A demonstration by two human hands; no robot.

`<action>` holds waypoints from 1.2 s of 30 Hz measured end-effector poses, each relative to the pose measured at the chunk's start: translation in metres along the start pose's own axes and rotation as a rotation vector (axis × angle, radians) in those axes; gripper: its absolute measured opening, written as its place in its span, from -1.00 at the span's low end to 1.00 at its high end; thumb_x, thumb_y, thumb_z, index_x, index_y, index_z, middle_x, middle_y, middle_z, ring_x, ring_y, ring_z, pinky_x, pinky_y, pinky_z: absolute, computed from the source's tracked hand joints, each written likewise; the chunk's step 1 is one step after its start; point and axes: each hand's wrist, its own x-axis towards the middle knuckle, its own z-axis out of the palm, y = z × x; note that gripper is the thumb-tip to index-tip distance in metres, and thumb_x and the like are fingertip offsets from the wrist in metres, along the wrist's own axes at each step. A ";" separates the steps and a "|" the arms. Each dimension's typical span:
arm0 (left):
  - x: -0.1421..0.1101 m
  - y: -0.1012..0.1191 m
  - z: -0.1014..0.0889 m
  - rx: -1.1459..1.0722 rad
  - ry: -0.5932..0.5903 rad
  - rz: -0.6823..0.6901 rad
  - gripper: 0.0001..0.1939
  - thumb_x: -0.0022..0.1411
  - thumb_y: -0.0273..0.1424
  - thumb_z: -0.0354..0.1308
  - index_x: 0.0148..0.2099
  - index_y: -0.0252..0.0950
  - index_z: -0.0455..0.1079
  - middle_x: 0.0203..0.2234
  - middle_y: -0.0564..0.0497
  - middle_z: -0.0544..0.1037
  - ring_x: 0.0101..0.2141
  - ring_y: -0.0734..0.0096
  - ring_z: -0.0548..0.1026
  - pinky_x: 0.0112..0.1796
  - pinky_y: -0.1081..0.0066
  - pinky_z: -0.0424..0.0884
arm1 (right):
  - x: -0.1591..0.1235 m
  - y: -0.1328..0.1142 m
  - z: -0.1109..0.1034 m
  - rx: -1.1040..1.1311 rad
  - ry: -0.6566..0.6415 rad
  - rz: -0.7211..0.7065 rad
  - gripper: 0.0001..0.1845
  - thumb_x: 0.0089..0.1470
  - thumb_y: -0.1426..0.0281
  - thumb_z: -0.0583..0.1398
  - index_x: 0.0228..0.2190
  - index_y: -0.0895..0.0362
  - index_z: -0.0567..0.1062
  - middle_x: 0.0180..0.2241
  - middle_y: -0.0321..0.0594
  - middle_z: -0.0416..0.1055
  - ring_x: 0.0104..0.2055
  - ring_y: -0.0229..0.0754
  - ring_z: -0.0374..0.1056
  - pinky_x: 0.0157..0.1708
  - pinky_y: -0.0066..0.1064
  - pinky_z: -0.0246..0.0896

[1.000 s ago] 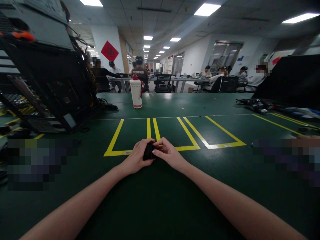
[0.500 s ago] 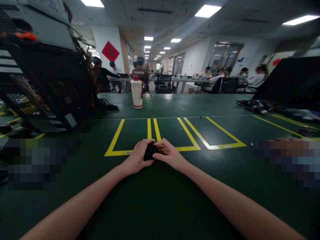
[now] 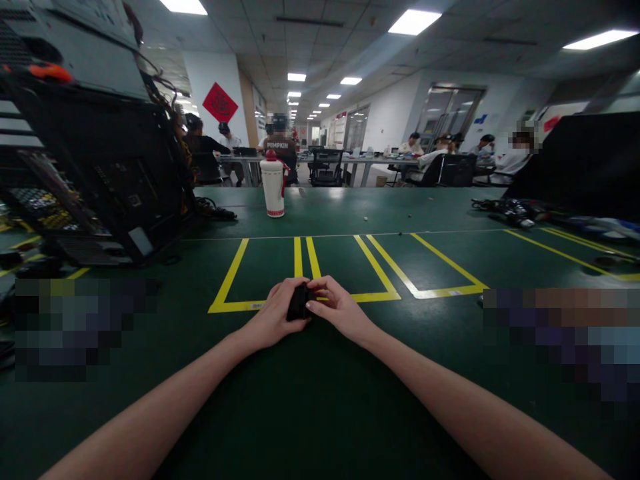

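Note:
Low over the green table, a small black block-like object (image 3: 298, 304) sits between my two hands. Its exact kind is too dark and too covered to make out. My left hand (image 3: 271, 316) wraps round its left side, with the fingers over the far edge and the thumb at the near edge. On the other side, my right hand (image 3: 339, 305) has its thumb and bent fingertips against the object's right end. Both hands are just on the near side of the yellow tape outlines (image 3: 370, 297).
A white bottle with a red cap (image 3: 273, 190) stands further back. An open computer case (image 3: 120, 173) is at left, with cables (image 3: 217, 212) beside it. More cables (image 3: 520, 212) lie at right near a dark panel (image 3: 580, 167). Pixelated patches cover both sides; people sit in the background.
My hands and the black object stay almost in place; my right fingers shift slightly at its end. The pixelated patch at right, by the table edge, has moved left and grown.

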 end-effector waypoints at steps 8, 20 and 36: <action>-0.001 0.001 -0.002 -0.015 -0.001 0.002 -0.44 0.04 -0.44 0.10 0.07 -0.17 -0.05 -0.04 -0.05 0.20 -0.01 0.20 0.19 0.00 0.11 0.12 | -0.001 -0.002 0.001 0.026 0.002 0.013 -0.82 -0.03 0.37 0.13 -0.30 0.08 0.30 -0.22 -0.27 0.20 -0.11 -0.22 0.22 -0.11 -0.28 0.19; -0.001 -0.003 0.001 0.007 0.001 0.006 -0.42 0.03 -0.44 0.11 0.07 -0.19 -0.07 -0.05 -0.05 0.20 -0.02 0.21 0.19 0.00 0.13 0.12 | 0.003 0.002 -0.002 0.081 -0.014 0.075 -0.75 -0.05 0.36 0.15 -0.26 0.09 0.27 -0.23 -0.27 0.25 -0.13 -0.21 0.25 -0.09 -0.23 0.18; -0.001 0.000 -0.001 -0.026 -0.004 0.001 -0.44 0.04 -0.44 0.11 0.06 -0.20 -0.04 -0.04 -0.06 0.20 -0.01 0.22 0.18 0.02 0.14 0.10 | -0.001 -0.002 0.002 0.044 -0.024 0.022 -0.77 -0.04 0.40 0.14 -0.27 0.07 0.27 -0.23 -0.28 0.24 -0.15 -0.22 0.25 -0.12 -0.23 0.21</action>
